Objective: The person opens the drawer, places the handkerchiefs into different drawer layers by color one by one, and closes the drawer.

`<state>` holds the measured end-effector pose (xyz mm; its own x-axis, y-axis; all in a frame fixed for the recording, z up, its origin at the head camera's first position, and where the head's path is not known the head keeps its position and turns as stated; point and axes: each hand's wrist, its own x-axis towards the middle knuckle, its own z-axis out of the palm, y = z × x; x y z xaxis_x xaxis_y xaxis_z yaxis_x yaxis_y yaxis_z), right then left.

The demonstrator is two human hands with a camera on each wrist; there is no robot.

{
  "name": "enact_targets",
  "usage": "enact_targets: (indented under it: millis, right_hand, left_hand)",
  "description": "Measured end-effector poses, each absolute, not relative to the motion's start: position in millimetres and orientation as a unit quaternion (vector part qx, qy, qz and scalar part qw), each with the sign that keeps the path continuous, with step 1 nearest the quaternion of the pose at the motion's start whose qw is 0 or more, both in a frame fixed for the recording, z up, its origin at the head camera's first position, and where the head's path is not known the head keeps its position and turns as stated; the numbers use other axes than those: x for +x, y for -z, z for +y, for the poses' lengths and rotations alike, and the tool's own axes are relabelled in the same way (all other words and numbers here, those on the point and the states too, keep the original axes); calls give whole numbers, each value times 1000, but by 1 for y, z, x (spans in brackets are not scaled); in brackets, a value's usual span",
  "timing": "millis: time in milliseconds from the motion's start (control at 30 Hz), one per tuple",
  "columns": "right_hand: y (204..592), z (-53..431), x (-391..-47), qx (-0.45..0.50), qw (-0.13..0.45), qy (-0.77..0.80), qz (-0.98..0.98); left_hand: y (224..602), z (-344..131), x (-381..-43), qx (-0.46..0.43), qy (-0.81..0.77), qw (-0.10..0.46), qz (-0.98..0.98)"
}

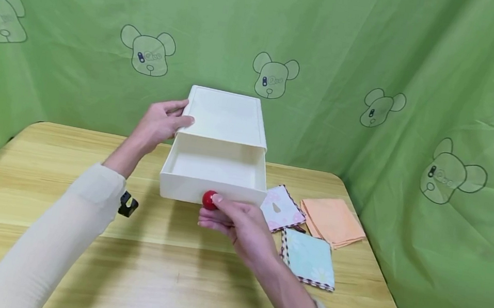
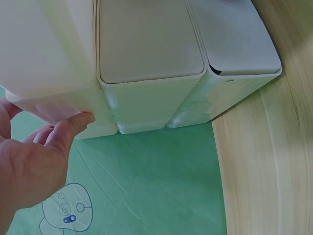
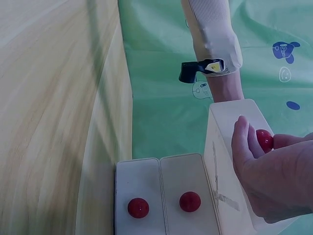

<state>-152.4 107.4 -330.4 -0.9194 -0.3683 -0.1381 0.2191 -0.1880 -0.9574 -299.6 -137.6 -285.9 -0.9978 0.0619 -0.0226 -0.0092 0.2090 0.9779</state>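
Observation:
A white drawer cabinet (image 1: 226, 115) stands at the far side of the table, its top drawer (image 1: 184, 187) pulled out and the inside bare. Thumb and fingers of my right hand (image 1: 248, 229) pinch the red round knob (image 1: 209, 199) on that drawer's front. My left hand (image 1: 157, 120) grips the cabinet's left top edge, thumb on top and fingers down the side. The left wrist view shows three stacked units, with the left hand (image 2: 39, 161) on the top one. Two lower drawer fronts with red knobs (image 3: 190, 201) are closed in the right wrist view.
To the right of the cabinet lie folded cloths: a white-pink one (image 1: 282, 208), an orange one (image 1: 332, 220) and a light blue one (image 1: 310, 258) with a checked border. Green curtain (image 1: 327, 40) with printed bear heads surrounds the wooden table (image 1: 142, 270).

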Motion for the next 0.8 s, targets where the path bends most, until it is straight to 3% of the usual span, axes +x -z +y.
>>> enact_targets:
  millis: [800]
  right_hand:
    - [338,111,-152,-72,199,765,609]
  left_hand:
    - [288,-136,-299,20,-636,23,771]
